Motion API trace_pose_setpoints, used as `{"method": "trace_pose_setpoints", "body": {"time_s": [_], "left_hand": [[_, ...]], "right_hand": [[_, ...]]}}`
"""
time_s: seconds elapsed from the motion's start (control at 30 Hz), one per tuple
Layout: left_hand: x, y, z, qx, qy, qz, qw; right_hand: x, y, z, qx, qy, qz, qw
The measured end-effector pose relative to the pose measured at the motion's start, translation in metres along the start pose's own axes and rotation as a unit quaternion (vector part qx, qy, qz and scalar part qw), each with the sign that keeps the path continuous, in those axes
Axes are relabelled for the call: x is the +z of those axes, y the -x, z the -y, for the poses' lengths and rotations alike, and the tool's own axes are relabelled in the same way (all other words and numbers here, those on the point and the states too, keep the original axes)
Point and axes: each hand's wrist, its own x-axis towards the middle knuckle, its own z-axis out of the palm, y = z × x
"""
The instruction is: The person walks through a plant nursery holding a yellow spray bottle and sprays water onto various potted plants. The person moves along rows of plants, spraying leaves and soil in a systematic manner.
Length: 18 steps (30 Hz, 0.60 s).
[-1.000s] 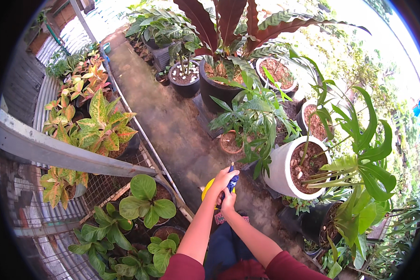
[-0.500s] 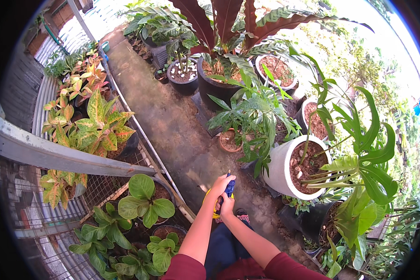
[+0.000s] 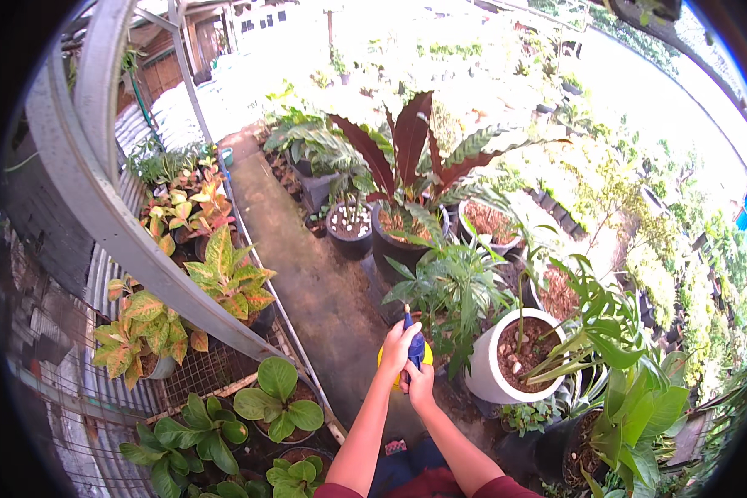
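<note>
From the head view, both bare hands meet over a small spray bottle [image 3: 412, 353] held out in front of the body above the concrete path [image 3: 319, 282]. The left hand [image 3: 399, 347] has its grip wrapped around the blue plastic spray head, fingers curled shut on it, while the right hand [image 3: 421, 383] closes underneath on the round yellow body of the bottle. The thin blue nozzle pokes upward beyond the knuckles. Just to the right stands a smooth white round pot [image 3: 506, 365] filled with dark, pebbly soil, and a leafy green plant [image 3: 452, 290] with narrow pointed leaves rises just beyond the bottle. Behind it a dark pot carries a plant with long, glossy maroon leaves [image 3: 407, 141]. On the left, broad rounded green leaves [image 3: 275, 402] sit over a rusty wire mesh shelf [image 3: 195, 378], under a dull grey metal beam [image 3: 133, 232].
</note>
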Motion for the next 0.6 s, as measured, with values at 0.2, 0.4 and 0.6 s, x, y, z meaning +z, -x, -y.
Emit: {"method": "trace_pose_setpoints", "body": {"time_s": [0.2,0.4,0.6], "left_hand": [[0.060,0.023,-0.131,0.155,-0.025,0.048,0.986],[0.111,0.043,-0.209,0.242,-0.030,0.072,0.967],[0.111,0.004,-0.162,0.151,0.025,0.051,0.987]], "right_hand": [[0.021,0.026,0.129,-0.130,-0.034,0.084,0.987],[0.026,0.050,0.216,-0.218,-0.031,0.129,0.967],[0.004,0.022,0.197,-0.155,-0.023,0.100,0.983]]}}
